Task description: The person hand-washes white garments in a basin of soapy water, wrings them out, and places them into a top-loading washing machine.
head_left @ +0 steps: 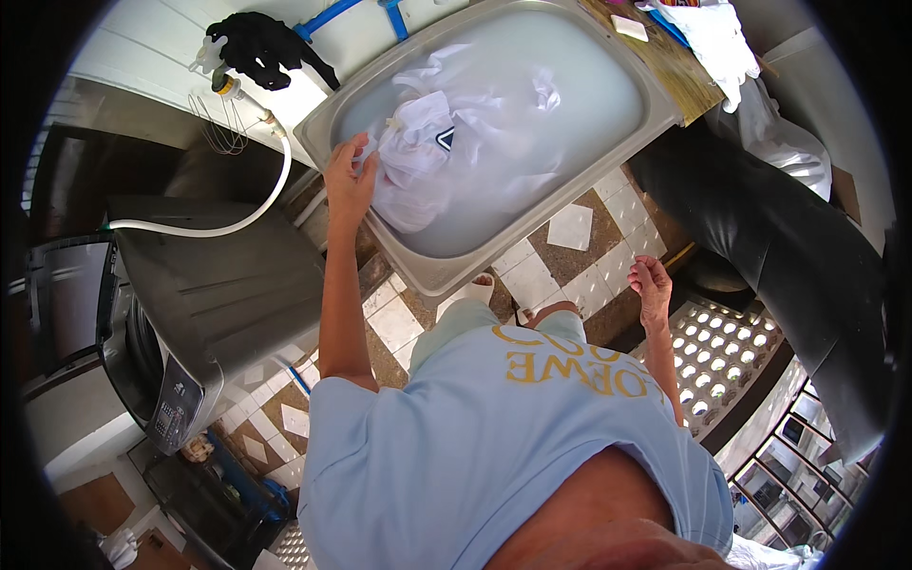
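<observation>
White cloth (418,138) lies bunched and partly submerged in cloudy water at the upper centre of the frame, inside a grey basin (432,275). I observe the left hand (353,178) at the basin's left rim, its fingers parted beside the cloth; whether they grip it, I cannot tell. The right hand (651,282), right of centre, hangs well apart from the basin, fingers curled; I cannot tell how tightly. At upper right, a white bar (629,28) rests on a wooden table (698,90).
</observation>
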Action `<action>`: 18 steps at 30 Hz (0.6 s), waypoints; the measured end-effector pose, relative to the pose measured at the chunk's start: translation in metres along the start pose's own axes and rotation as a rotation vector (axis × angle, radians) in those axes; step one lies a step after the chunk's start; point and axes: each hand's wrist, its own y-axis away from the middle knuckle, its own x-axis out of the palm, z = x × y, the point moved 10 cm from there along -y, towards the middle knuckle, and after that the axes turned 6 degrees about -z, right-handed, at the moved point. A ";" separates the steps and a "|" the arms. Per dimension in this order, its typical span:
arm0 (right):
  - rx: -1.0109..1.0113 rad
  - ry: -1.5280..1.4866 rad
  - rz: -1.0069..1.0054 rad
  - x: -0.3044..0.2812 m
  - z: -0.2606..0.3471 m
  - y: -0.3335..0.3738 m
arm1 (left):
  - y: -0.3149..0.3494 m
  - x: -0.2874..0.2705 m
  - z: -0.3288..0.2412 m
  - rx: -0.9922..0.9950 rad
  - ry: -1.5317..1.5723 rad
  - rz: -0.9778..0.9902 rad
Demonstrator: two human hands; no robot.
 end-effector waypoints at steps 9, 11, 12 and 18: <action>-0.181 -0.044 0.277 0.016 0.122 -0.108 | -0.037 0.051 0.061 -0.142 -0.307 0.208; -0.277 -0.030 0.463 0.062 0.178 -0.123 | -0.028 0.042 0.084 -0.193 -0.251 0.181; -0.325 -0.008 0.551 0.087 0.200 -0.127 | -0.025 0.041 0.081 -0.193 -0.237 0.152; -0.459 0.121 1.169 0.271 0.237 -0.113 | -0.011 0.038 0.049 -0.386 -0.142 -0.031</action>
